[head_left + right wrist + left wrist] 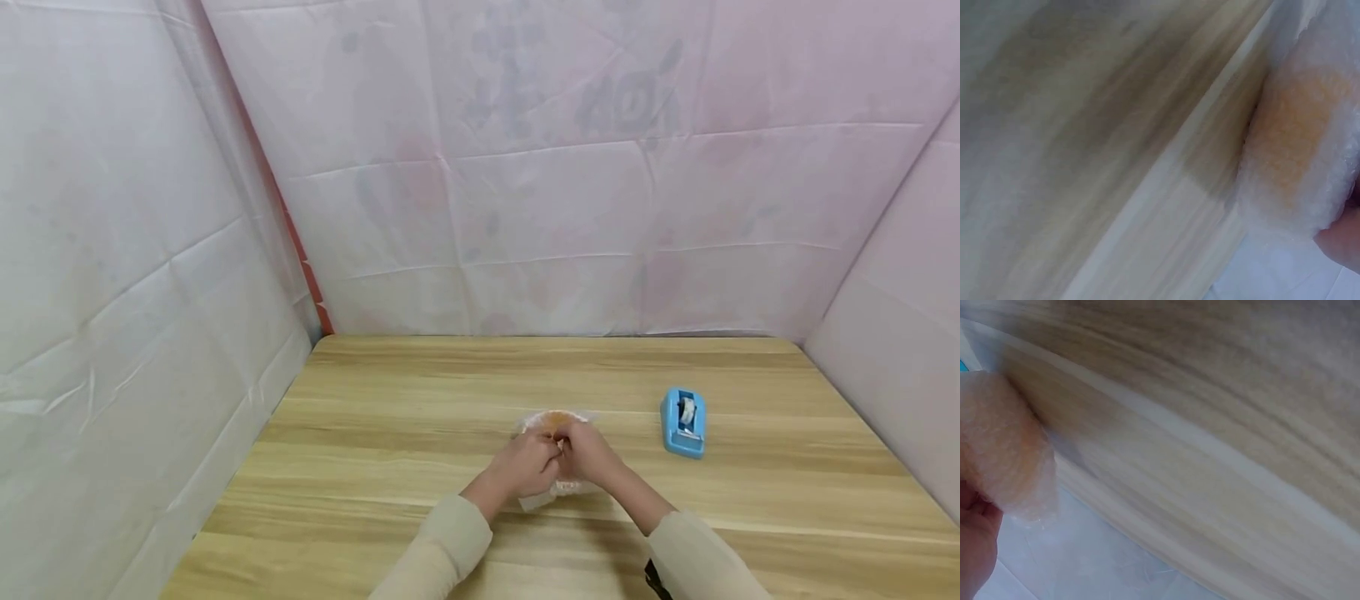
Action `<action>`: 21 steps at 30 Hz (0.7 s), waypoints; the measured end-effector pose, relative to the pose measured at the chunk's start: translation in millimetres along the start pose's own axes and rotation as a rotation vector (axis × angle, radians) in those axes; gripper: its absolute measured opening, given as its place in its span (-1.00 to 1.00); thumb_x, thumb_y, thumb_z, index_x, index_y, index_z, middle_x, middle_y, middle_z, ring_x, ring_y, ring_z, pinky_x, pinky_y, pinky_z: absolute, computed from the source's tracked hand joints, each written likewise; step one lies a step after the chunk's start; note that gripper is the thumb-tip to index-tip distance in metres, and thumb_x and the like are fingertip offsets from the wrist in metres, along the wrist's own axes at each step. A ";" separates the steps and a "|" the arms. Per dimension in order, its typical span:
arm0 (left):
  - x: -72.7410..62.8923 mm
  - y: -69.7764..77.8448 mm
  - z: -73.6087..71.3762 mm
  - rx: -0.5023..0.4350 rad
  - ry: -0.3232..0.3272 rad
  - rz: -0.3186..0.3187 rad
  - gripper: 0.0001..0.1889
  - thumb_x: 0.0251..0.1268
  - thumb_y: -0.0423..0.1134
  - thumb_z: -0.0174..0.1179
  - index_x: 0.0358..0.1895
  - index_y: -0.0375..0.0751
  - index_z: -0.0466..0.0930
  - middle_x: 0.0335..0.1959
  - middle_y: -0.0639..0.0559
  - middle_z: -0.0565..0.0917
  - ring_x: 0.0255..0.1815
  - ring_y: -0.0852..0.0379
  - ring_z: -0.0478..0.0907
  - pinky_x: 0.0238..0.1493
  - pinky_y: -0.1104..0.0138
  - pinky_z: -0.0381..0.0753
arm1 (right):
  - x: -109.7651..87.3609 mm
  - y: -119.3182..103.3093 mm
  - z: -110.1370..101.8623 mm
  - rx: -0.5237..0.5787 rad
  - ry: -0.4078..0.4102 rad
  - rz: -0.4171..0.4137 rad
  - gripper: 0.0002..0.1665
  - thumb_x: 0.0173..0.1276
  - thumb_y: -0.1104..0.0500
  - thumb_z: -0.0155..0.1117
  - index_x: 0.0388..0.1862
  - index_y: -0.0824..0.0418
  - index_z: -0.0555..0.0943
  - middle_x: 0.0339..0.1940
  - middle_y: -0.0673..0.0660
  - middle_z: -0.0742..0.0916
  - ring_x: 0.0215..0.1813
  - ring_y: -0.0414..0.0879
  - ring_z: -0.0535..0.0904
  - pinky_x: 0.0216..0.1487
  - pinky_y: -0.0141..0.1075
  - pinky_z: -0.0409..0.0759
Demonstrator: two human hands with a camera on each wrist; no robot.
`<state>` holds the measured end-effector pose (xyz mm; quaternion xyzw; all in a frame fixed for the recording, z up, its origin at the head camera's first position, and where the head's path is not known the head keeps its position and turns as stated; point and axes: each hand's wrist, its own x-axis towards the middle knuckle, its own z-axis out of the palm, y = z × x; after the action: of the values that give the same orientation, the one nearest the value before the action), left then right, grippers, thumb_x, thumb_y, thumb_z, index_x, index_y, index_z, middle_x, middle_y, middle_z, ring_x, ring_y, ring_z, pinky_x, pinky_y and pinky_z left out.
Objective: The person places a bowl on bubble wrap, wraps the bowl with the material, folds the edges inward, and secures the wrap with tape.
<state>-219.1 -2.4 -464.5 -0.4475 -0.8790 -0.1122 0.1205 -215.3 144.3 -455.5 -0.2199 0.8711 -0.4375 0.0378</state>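
Note:
A bundle of clear bubble wrap (pixel 567 486) lies on the table in front of me, and something orange (pixel 1297 125) shows through its layers. What the orange thing is, I cannot tell. My left hand (pixel 528 462) grips the wrap from the left with curled fingers. From the right, my right hand (pixel 588 452) pinches it, and the fingertips of both hands meet over the middle of the bundle. Each wrist view catches only part of a hand at its edge, beside the bubbly side of the wrap.
A blue tape dispenser (pixel 683 422) with a roll in it stands to the right of the hands. The wood-grain table (pixel 390 400) is bordered by hanging pale sheets (pixel 540 217) at the back and both sides.

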 end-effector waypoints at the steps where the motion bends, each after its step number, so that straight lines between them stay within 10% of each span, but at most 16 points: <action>1: -1.3 -0.7 -0.3 -0.005 0.031 0.005 -0.73 0.19 -0.36 -0.04 -0.62 -0.14 0.55 -0.57 0.11 0.60 -0.42 0.23 0.52 -0.12 0.47 0.48 | -1.3 -0.5 0.5 -0.183 0.110 -0.028 -0.77 0.05 0.54 -0.01 -0.59 0.31 0.53 -0.76 -0.07 0.34 -0.65 -0.35 0.07 -0.59 -0.52 0.14; 7: -12.3 -5.3 -2.8 -0.018 0.162 -0.080 -0.73 0.26 -0.34 -0.05 -0.16 -0.27 0.67 0.01 -0.08 0.65 0.16 0.04 0.51 0.31 0.27 0.35 | -9.4 -1.8 0.9 -0.279 0.367 -0.062 -0.75 0.12 0.56 0.07 -0.29 0.45 0.64 -0.51 0.17 0.63 -0.53 -0.25 0.35 -0.53 -0.47 0.37; 21: -36.4 -16.9 -5.3 -0.122 0.247 -0.263 -0.63 0.29 -0.26 -0.06 0.11 -0.24 0.51 0.21 -0.19 0.49 0.29 -0.11 0.35 0.30 0.09 0.32 | -27.8 11.4 -4.2 -0.233 0.605 -0.113 -0.75 0.10 0.57 0.09 -0.29 0.43 0.64 -0.37 0.24 0.69 -0.40 -0.20 0.49 -0.48 -0.45 0.51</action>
<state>-211.5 -41.3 -472.3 -0.3181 -0.9000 -0.2341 0.1845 -195.3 164.9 -465.4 -0.1308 0.8734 -0.3819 -0.2726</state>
